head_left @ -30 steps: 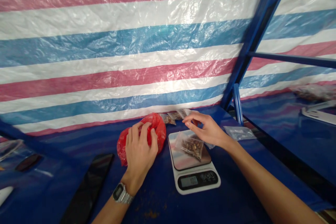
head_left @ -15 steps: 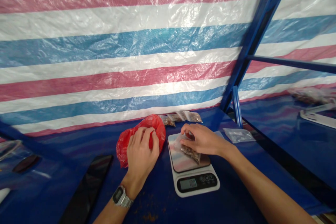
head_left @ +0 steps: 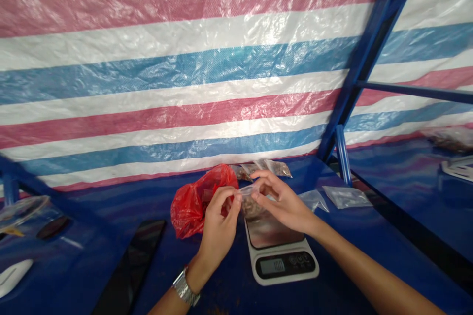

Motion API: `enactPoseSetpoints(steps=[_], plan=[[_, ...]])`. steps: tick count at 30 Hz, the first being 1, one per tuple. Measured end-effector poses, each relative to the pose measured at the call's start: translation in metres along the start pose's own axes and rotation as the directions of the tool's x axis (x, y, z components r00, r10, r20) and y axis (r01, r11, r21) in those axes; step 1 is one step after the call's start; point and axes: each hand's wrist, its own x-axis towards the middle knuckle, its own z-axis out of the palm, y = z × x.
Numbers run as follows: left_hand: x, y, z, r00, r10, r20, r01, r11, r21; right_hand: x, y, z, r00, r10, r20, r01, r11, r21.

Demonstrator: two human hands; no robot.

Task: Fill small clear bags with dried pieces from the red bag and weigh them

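Observation:
Both hands pinch the top edge of a small clear bag holding brown bits, lifted just above the white digital scale. My left hand, with a wristwatch, grips the bag's left corner. My right hand grips its right corner. A crumpled red plastic bag lies just left of the hands on the blue table.
Several filled small clear bags lie by the striped tarp wall behind the scale. Empty clear bags lie to the right near a blue post. A dark phone lies left, with a white object at far left.
My left hand left the red bag and joined my right at the small bag. The small bag rose off the scale plate.

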Motion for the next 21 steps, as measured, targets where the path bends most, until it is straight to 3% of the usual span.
enactPoseSetpoints(steps=[5,13,21], plan=[[0.000,0.000,-0.002,0.998,-0.048,-0.029,0.047,0.997,-0.063,0.002,0.002,0.001,0.998,0.067,-0.011,-0.065,0.993,0.097],[0.001,-0.005,-0.004,0.990,-0.129,-0.055,0.122,0.987,-0.107,0.001,-0.005,0.004,0.993,0.101,0.068,-0.104,0.994,0.040],[0.001,-0.004,-0.002,0.996,-0.054,-0.074,0.045,0.992,-0.114,-0.003,-0.005,0.012,0.993,0.059,-0.099,-0.056,0.998,0.031]])
